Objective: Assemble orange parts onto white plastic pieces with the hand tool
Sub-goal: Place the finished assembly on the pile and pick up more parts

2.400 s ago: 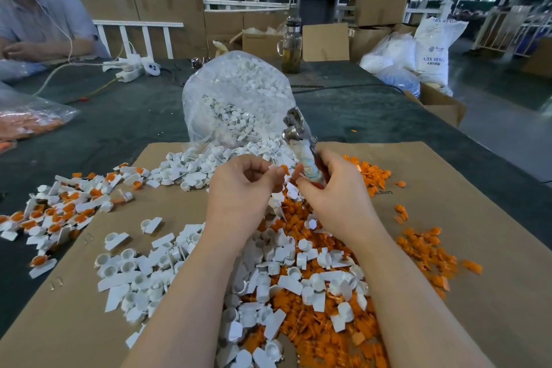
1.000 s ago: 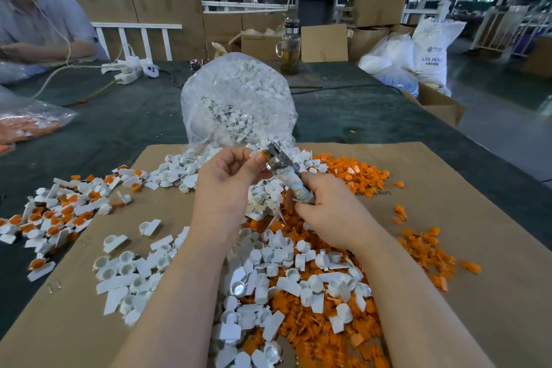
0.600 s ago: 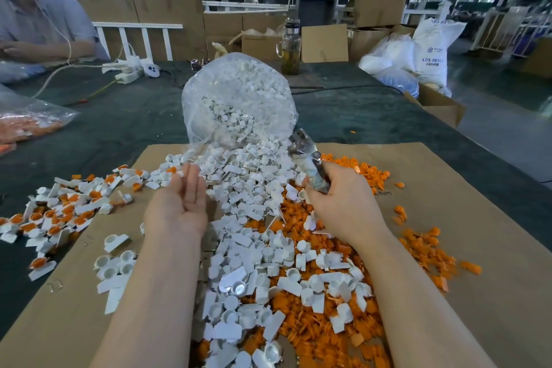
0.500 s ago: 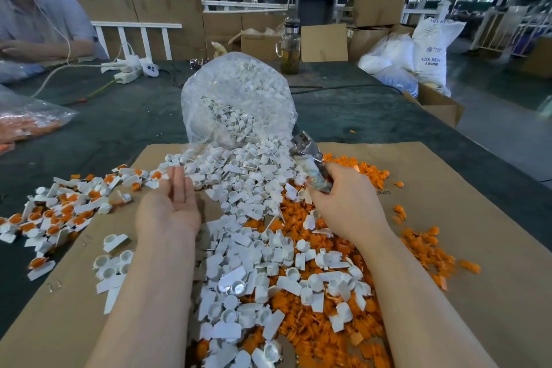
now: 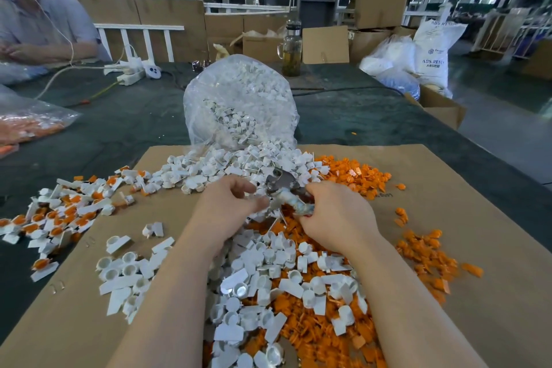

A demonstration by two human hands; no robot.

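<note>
Bare cardboard sheet right; loose white pieces crowd the middle.

Two hands: left hand, right hand. One metal hand tool. One clear bag of white pieces. One cardboard sheet. White plastic pieces and orange parts: heaps far too many to count. One glass bottle. One white printed sack. One bag of orange parts at far left. One power strip.
</note>
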